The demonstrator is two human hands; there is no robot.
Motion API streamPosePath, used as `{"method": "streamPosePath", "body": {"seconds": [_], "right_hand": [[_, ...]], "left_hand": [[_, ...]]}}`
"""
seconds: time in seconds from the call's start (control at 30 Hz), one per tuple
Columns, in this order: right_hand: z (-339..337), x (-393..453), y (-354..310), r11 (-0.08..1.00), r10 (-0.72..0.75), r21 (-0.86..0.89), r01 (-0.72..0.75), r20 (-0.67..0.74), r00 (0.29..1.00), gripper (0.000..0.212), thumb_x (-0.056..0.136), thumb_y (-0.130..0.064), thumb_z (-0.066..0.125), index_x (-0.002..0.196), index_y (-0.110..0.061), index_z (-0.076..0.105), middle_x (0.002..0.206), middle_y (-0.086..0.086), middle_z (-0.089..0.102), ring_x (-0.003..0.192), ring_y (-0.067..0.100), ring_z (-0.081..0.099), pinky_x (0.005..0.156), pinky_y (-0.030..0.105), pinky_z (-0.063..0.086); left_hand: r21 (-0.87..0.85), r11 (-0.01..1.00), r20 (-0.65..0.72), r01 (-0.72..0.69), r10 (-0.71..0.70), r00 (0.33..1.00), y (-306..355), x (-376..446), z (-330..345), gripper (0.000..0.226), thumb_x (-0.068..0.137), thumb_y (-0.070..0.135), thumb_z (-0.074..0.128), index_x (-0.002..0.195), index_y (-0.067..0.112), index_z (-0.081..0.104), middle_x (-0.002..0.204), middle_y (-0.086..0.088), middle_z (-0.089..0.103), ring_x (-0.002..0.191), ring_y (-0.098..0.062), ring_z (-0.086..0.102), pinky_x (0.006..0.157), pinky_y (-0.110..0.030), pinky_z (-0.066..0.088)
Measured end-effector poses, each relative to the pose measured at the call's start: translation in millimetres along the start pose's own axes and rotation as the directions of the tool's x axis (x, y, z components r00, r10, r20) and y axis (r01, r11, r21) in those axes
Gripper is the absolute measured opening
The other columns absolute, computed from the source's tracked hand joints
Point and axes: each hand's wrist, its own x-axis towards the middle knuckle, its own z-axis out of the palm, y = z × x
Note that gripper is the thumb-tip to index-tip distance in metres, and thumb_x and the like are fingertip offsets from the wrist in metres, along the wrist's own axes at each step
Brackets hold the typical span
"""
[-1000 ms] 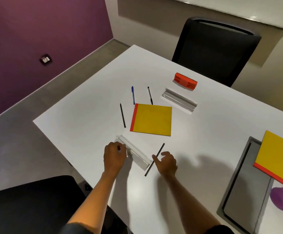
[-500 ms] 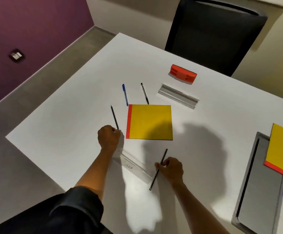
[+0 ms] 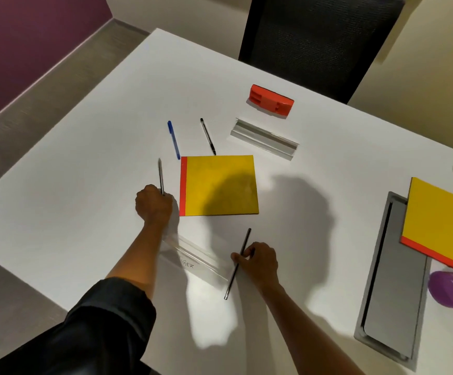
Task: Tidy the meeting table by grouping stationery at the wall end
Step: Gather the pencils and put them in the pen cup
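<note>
both hands pinch pens on the white surface: left hand a thin black pen, right hand another slim black pen.

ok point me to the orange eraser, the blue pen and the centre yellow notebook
orange eraser (image 3: 271, 101): head view, middle of its top.
blue pen (image 3: 174, 139): head view, mid-barrel.
yellow notebook (image 3: 220, 182): head view, centre of its cover.

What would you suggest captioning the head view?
Left hand and right hand each grip a black pen beside the yellow notebook.
</note>
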Motion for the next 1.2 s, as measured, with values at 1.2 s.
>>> {"method": "streamPosePath", "body": {"seconds": [1.2], "right_hand": [[-193.7,-77.5,43.3,0.665,-0.012,0.746,0.049,-0.056,0.998,0.010,0.091,-0.017,0.062,0.087,-0.011,0.069,0.079,0.004,0.070,0.063,0.013,0.063,0.059,0.025,0.052]], "left_hand": [[-0.614,0.771,0.686,0.169,0.416,0.597,92.0,-278.6,7.1,0.018,0.082,-0.008,0.065,0.096,0.002,0.069,0.072,-0.009,0.074,0.069,-0.019,0.071,0.071,-0.026,0.058]]}}
